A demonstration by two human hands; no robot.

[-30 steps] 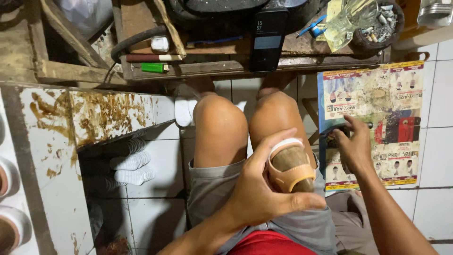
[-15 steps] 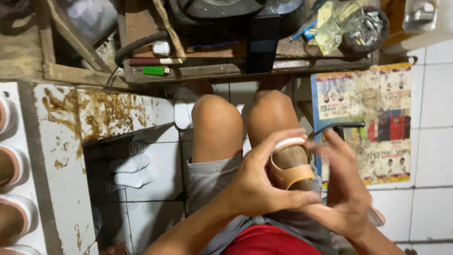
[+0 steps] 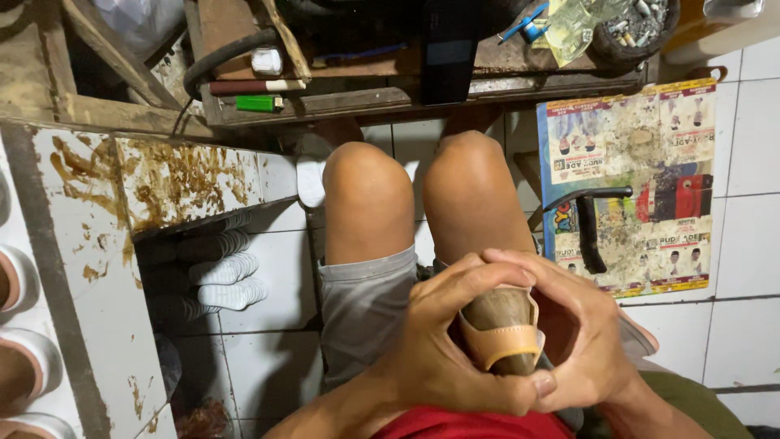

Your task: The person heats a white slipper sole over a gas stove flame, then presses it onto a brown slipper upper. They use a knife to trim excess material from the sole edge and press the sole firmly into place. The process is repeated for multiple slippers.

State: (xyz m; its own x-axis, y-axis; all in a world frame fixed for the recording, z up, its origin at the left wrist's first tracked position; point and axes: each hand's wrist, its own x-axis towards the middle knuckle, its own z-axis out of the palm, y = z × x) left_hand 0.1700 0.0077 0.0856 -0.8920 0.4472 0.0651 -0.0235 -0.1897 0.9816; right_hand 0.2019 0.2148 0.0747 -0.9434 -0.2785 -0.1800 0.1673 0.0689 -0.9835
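Observation:
Both hands hold one small tan shoe upper stretched over a dark shoe last, low in the view over my lap. My left hand wraps it from the left, fingers curled over the top. My right hand cups it from the right, fingertips meeting the left hand's above the strap. A dark hooked hand tool lies on a stained printed sheet on the floor, just beyond my right hand.
My bare knees point at a cluttered wooden bench with a green lighter and an ashtray. A glue-stained white board lies left, white soles stacked under it, finished shoes at the left edge.
My right hand left the hooked tool on the printed sheet and came in to join my left hand on the shoe. The shoe sank lower into my lap.

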